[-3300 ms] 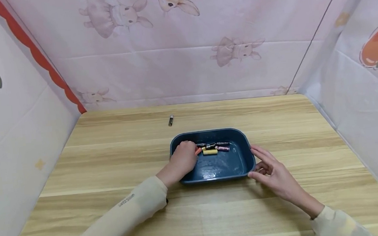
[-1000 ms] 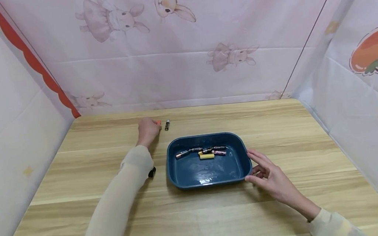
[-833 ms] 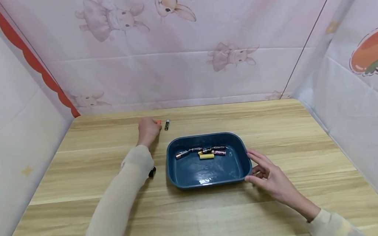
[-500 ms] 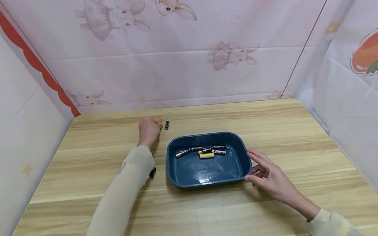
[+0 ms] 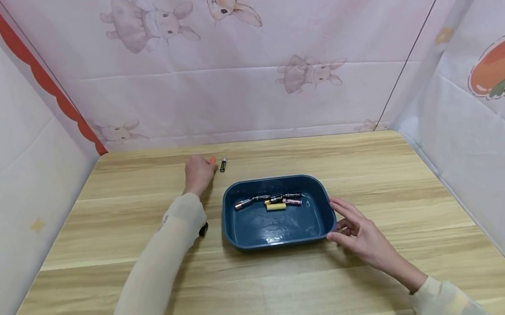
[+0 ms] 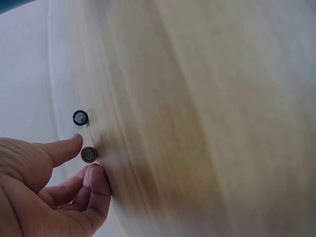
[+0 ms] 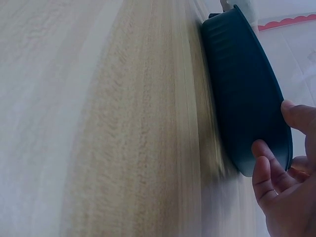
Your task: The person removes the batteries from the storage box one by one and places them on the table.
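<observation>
Head: orange battery (image 5: 212, 160) now outside tray (image 5: 280, 227)

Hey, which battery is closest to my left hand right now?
The orange battery, right by your left hand. The black-and-silver battery beside it lies a little farther off, and the other batteries are in the blue bin.

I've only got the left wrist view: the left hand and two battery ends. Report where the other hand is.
Observer: The right hand touches the right end of a blue tray.
Operator: Tell me what's inside.
Observer: Loose batteries, lying toward the tray's far side.
Operator: Now describe the far end of the black-rimmed battery that I see end-on.
Observer: Pale silver in the head view, against a black body.
</observation>
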Tool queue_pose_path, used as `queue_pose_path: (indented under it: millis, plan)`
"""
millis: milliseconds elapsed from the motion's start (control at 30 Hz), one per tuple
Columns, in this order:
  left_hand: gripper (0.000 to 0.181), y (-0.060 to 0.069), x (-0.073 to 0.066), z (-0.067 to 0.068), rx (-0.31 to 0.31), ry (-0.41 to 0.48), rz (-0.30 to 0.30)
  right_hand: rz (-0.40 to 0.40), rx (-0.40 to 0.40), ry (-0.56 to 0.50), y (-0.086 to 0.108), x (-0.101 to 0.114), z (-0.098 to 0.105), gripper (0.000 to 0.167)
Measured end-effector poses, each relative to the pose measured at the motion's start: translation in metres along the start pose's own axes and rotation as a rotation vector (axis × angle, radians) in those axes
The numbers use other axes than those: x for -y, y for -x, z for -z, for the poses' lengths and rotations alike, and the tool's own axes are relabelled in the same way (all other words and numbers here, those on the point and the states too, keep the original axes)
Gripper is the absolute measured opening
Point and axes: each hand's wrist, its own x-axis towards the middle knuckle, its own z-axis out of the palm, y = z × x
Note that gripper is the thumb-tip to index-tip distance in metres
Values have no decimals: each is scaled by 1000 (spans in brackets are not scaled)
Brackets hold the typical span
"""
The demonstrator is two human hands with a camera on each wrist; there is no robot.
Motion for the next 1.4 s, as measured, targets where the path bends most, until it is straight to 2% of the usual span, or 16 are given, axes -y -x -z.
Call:
queue_pose_path:
  millis: [200, 667, 833, 967, 1133, 1267, 1400]
  plan:
    - [51, -1, 1, -1, -1, 4, 16, 0, 2, -1, 0, 1, 0, 69]
    - [56, 0, 1, 3, 36, 14, 48, -3, 5, -13, 2, 5, -1, 69]
    - [47, 4, -1, 8, 58, 23, 36, -9, 8, -16, 3, 5, -1, 69]
    - [34, 12, -11, 23, 54, 68, 6, -13, 6, -13, 3, 6, -1, 69]
    - [43, 26, -32, 49, 26, 137, -80, -9, 5, -10, 3, 7, 0, 69]
    - [46, 45, -50, 66, 38, 225, -166, -7, 5, -14, 3, 7, 0, 69]
    - [45, 69, -65, 76, 65, 298, -224, -5, 3, -10, 2, 8, 1, 69]
